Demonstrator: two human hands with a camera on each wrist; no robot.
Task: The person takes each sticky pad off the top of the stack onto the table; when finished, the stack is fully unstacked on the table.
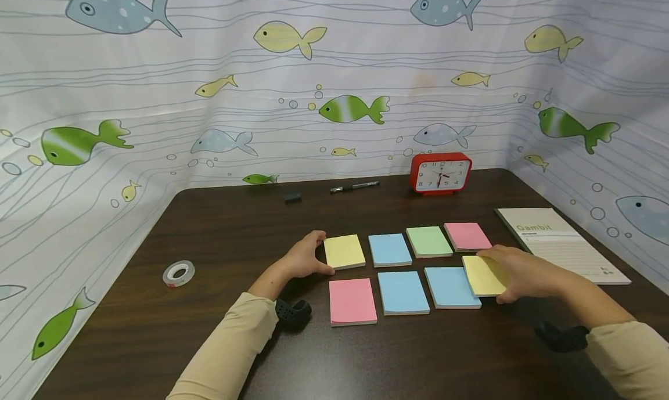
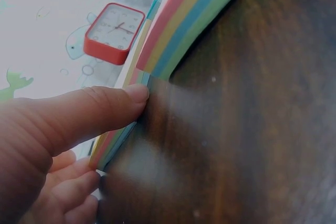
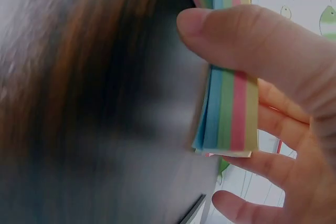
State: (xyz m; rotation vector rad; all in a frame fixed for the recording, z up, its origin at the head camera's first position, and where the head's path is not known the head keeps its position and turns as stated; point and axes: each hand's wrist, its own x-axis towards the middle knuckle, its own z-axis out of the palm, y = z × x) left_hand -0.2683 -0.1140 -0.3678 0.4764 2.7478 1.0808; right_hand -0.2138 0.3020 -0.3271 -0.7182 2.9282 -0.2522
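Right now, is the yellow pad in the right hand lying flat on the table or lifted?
Lifted: the right hand pinches the yellow pad, tilted, overlapping the blue pad.

Dark wooden table (image 1: 219,237) bears two rows of sticky-note pads; back row yellow pad (image 1: 344,251), blue pad (image 1: 389,249), green pad (image 1: 428,241), pink pad (image 1: 467,235); front row pink (image 1: 352,301), blue (image 1: 402,292), blue (image 1: 450,287); red clock (image 1: 440,173), pen (image 1: 354,186), tape roll (image 1: 178,273), Gambit booklet (image 1: 563,244), small black block (image 1: 292,197).
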